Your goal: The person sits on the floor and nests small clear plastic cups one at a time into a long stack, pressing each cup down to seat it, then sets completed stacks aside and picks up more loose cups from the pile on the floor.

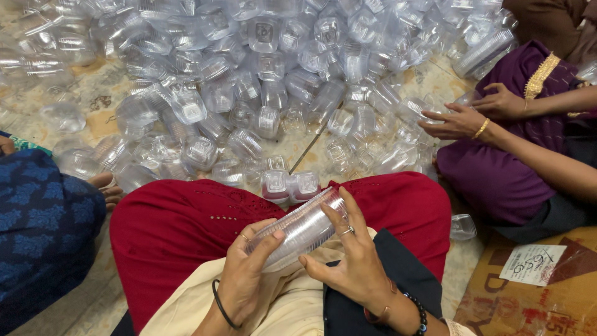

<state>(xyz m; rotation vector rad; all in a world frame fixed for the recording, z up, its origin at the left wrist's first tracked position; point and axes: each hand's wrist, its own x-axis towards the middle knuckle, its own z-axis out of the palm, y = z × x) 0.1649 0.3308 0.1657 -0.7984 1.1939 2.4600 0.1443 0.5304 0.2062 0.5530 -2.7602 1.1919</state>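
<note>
A stack of nested clear plastic cups (303, 229) lies slanted across my lap, over my red trousers (168, 230). My left hand (245, 274) wraps the stack's lower end from beneath, thumb on top. My right hand (348, 255) rests on the stack's upper side with fingers spread along it, a ring on one finger. A hinged clear container (290, 185) sits on my lap just beyond the stack. A big heap of loose clear plastic containers (261, 81) covers the floor ahead.
A person in purple (497, 168) sits at the right, both hands (463, 115) on clear containers. A person in blue patterned cloth (37, 218) sits at the left. A flattened cardboard box (535, 286) lies at lower right. One lone container (462, 227) rests near it.
</note>
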